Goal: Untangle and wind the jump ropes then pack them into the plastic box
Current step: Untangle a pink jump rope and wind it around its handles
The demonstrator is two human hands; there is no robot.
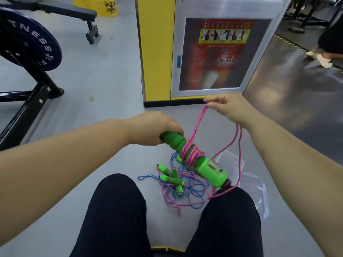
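Note:
My left hand (156, 127) grips the foam end of a green jump-rope handle (193, 156) held above the floor. Pink rope (194, 134) is wound in several turns round the handle's middle. My right hand (228, 106) pinches a loop of that pink rope and holds it up and away from the handle. More pink rope hangs down past my right wrist. On the floor between my knees lies a tangle of pink and blue ropes (185, 190) with green handles (171, 179). A clear plastic box (239, 162) stands behind the held handle, partly hidden by it.
The box's clear lid (258, 193) lies on the floor by my right knee. A yellow pillar with a fire-extinguisher cabinet (215, 54) stands ahead. A weight plate and black rack (27, 52) are at the left. A person's feet (321, 58) show far right.

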